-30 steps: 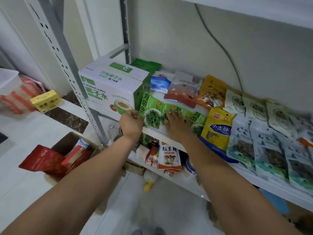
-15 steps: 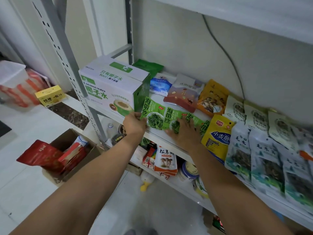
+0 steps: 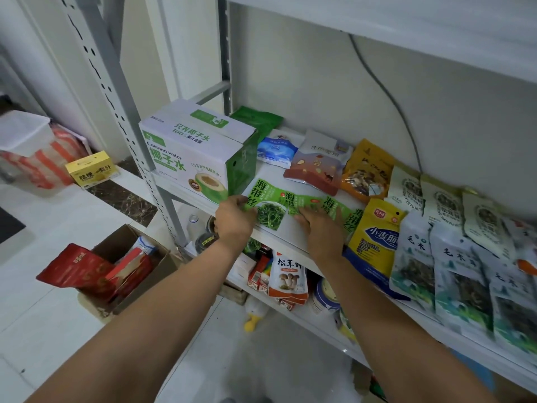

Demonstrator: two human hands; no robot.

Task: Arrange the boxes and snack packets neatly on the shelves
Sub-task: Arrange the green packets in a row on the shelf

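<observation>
Several green seaweed packets [image 3: 267, 205] lie overlapped in a row along the front of the white shelf [image 3: 286, 237]. My left hand [image 3: 234, 221] pinches the left edge of the first green packet, right beside the white-and-green coconut water box [image 3: 194, 152]. My right hand [image 3: 318, 228] lies on the packets further right, its fingers pressing down on them. A yellow-and-blue packet [image 3: 374, 242] and several white-and-green packets [image 3: 453, 271] overlap along the shelf to the right.
Blue [image 3: 276, 149], brown [image 3: 316, 167] and orange [image 3: 366, 173] packets lie at the shelf's back. A lower shelf holds a mushroom packet [image 3: 287, 276] and jars. On the floor stand a cardboard box [image 3: 130, 274] with red packets and a yellow box [image 3: 91, 170]. A grey upright post [image 3: 125, 112] stands left.
Both hands have shifted slightly right along the row of green packets, which now lie spread out flatter. The view has moved closer and a little to the left.
</observation>
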